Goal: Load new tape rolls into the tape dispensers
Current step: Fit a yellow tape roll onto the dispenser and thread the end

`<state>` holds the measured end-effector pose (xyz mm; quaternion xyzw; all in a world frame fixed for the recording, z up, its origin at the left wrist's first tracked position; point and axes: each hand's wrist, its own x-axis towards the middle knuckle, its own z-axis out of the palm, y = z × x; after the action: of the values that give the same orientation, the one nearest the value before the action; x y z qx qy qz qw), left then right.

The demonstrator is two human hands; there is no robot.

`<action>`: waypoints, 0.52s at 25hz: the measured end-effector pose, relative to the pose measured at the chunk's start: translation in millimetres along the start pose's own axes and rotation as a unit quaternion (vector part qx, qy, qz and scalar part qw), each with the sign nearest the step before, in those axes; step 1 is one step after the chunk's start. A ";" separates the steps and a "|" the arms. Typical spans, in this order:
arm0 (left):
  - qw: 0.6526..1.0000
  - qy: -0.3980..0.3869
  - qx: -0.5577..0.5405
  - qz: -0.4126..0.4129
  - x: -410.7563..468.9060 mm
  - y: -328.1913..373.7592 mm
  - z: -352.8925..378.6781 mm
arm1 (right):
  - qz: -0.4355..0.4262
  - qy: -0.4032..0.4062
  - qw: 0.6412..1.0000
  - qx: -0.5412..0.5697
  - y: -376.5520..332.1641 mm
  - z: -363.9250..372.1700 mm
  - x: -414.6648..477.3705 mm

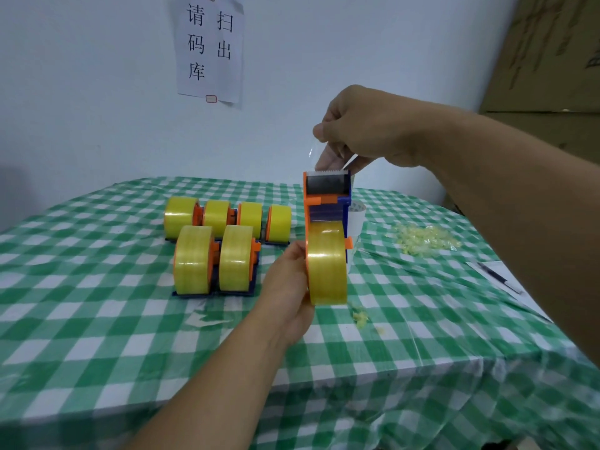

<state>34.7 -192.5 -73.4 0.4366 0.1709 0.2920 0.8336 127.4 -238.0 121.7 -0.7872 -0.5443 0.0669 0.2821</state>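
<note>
Currently threading: left hand (291, 280) is gripping the roll (326, 266) in the dispenser (328, 203), right hand (358, 125) is pinching the tape end (312, 152) above the cutter (328, 172); next, likely tearing it there.

Grips low with the bare left hand (287, 287), thumb pointing up; pinches high with the bare right hand (360, 128), knuckles up.

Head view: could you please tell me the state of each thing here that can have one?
held dispenser: loaded with a yellow roll, held upright.
tape end: raised above the cutter.
left hand: grips the held dispenser.
right hand: pinches the tape end.
six table dispensers: loaded, standing in two rows.
scraps: heaped loose.
</note>
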 end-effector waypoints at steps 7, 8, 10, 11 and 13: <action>0.994 0.049 0.092 0.011 5.7 7.7 -5.4 | -0.002 -0.003 1.000 0.030 4.2 2.5 -5.0; 0.994 0.041 0.105 0.012 6.0 10.5 -7.2 | -0.003 -0.003 0.999 0.033 5.5 2.4 -5.5; 0.989 0.018 0.145 0.013 5.6 15.6 -9.9 | -0.003 -0.003 0.999 0.044 8.2 2.6 -6.2; 0.987 0.010 0.159 0.012 5.8 17.2 -10.8 | -0.002 -0.003 0.999 0.052 9.2 2.4 -6.6; 0.985 0.010 0.169 0.014 5.9 18.7 -12.2 | -0.003 -0.004 0.998 0.064 10.9 1.9 -7.6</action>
<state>26.3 -172.7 -65.0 0.5709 0.2199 0.2744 0.7419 132.5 -246.8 112.9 -0.7657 -0.5420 0.1043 0.3302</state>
